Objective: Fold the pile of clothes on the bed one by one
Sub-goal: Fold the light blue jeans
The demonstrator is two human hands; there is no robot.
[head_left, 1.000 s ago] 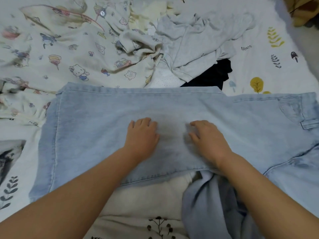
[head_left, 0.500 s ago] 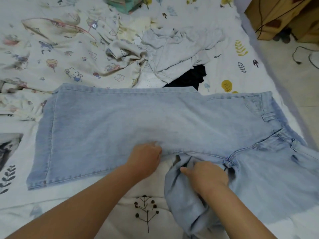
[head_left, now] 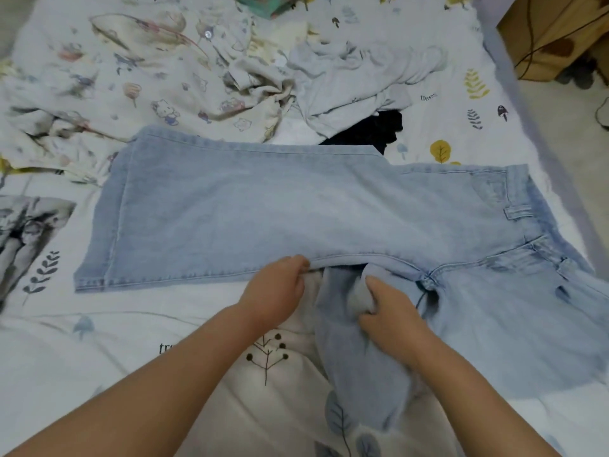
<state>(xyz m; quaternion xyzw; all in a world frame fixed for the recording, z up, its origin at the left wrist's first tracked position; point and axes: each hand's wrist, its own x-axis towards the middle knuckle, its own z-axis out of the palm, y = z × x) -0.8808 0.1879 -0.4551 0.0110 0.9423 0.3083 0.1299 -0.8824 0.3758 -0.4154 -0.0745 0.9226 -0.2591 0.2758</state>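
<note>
Light blue jeans [head_left: 263, 209] lie across the bed, one leg spread flat to the left, the waistband at the right. The other leg is bunched up below the crotch seam, near me. My left hand [head_left: 275, 296] pinches the near edge of the flat leg. My right hand [head_left: 387, 311] grips the bunched denim of the other leg. Behind the jeans lies the pile: a cartoon-print garment [head_left: 158, 94], a pale grey top [head_left: 356, 80] and a black garment [head_left: 372, 130], partly hidden under the others.
The bed sheet [head_left: 461, 127] is white with leaf and tree prints. The bed's right edge runs diagonally at the right, with floor, a wooden cabinet [head_left: 553, 34] and cables beyond it. A green object [head_left: 263, 4] sits at the top edge.
My hands left the flat middle of the jeans leg and came back to its near edge. The left now pinches that edge; the right has grabbed the bunched leg.
</note>
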